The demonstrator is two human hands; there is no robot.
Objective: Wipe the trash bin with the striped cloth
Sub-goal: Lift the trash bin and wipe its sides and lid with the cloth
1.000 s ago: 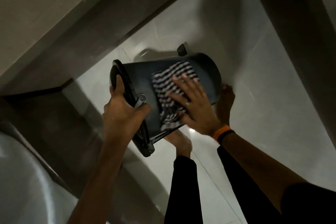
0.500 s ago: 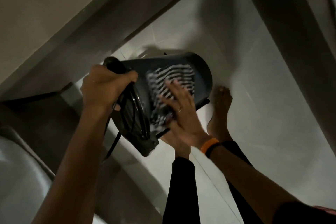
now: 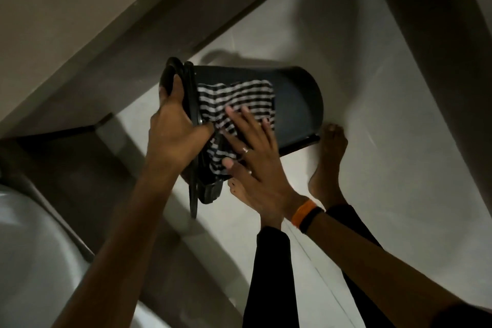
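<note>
A dark trash bin [image 3: 295, 104] is tipped on its side above the pale floor, its lidded top end toward me and its base pointing away to the right. My left hand [image 3: 175, 130] grips the bin's rim and lid at the left. A black-and-white striped cloth [image 3: 239, 98] lies spread over the bin's upper side. My right hand [image 3: 255, 157], with a ring and an orange wristband, presses flat with spread fingers on the cloth's near part.
My two bare feet [image 3: 328, 165] stand on the pale tiled floor [image 3: 399, 141] just under and beside the bin. A dark skirting and wall [image 3: 106, 48] run diagonally at the left. A white rounded fixture [image 3: 29, 261] sits at lower left.
My left hand shifted its hold on the bin's rim and the bin turned. The cloth now lies spread wider along the bin's side, and my right hand slid toward the rim end.
</note>
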